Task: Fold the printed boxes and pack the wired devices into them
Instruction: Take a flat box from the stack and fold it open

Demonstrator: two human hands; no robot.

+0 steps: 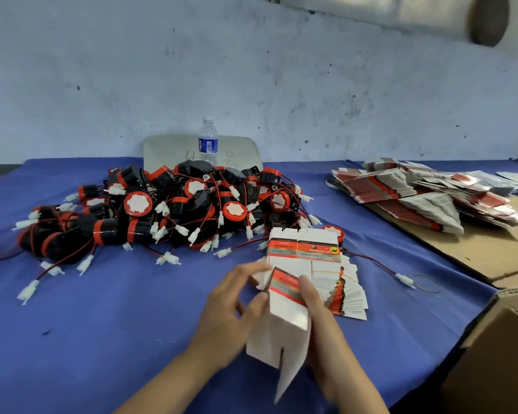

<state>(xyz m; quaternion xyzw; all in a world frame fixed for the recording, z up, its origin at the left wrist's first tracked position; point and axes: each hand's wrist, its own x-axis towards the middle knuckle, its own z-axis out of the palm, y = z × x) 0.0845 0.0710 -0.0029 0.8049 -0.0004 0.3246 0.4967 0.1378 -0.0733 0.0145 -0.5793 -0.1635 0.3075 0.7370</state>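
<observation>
A white printed box with a red band (pixel 284 312) is half opened above the blue table. My left hand (pixel 234 303) holds its left side, fingers and thumb curled round the edge. My right hand (pixel 314 303) grips its right side from behind, mostly hidden by the card. Just behind lies a fanned stack of flat boxes (pixel 317 264). A big heap of black and red wired devices (pixel 168 210) with white plugs covers the table's middle.
A water bottle (pixel 208 141) stands behind the heap, before a pale board. More flat boxes (pixel 416 192) are piled at the right on cardboard. An open carton (pixel 503 333) sits at the right front. One device's wire and plug (pixel 404 278) and a rubber band (pixel 428 283) lie beside it.
</observation>
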